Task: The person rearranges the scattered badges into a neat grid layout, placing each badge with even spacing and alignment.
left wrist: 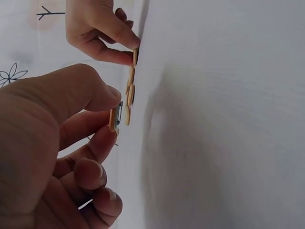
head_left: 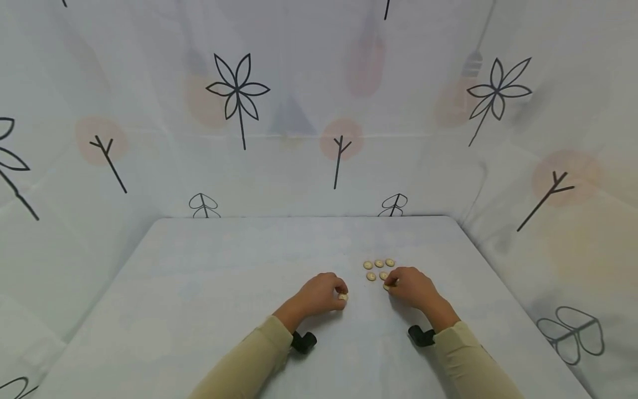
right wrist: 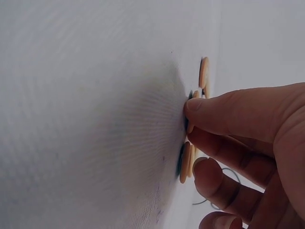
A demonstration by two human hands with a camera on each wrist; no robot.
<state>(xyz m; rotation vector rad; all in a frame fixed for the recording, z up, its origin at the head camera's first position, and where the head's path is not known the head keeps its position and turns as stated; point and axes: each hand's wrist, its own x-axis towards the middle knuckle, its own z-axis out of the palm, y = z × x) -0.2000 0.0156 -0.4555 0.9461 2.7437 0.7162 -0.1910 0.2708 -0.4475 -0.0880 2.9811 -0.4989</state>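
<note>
My left hand (head_left: 319,292) pinches a small round tan pin badge (head_left: 343,297) between thumb and finger, raised above the table. Seen edge-on in the left wrist view, this badge (left wrist: 112,120) has a metal pin clasp on its back. To the right, my right hand (head_left: 412,286) pinches another badge (head_left: 386,287) by its edge, at the table surface. Just beyond it lie several like badges (head_left: 379,264) in short rows. In the right wrist view, the thumb partly hides the pinched badge, and a neighbouring badge (right wrist: 185,163) lies beside the fingers.
A white-covered table (head_left: 199,277) lies under both hands, its far edge meeting a hanging white cloth (head_left: 289,172) with plant drawings. The cloth also runs along both sides. A black wrist camera (head_left: 304,342) is below the left hand, another (head_left: 421,336) below the right.
</note>
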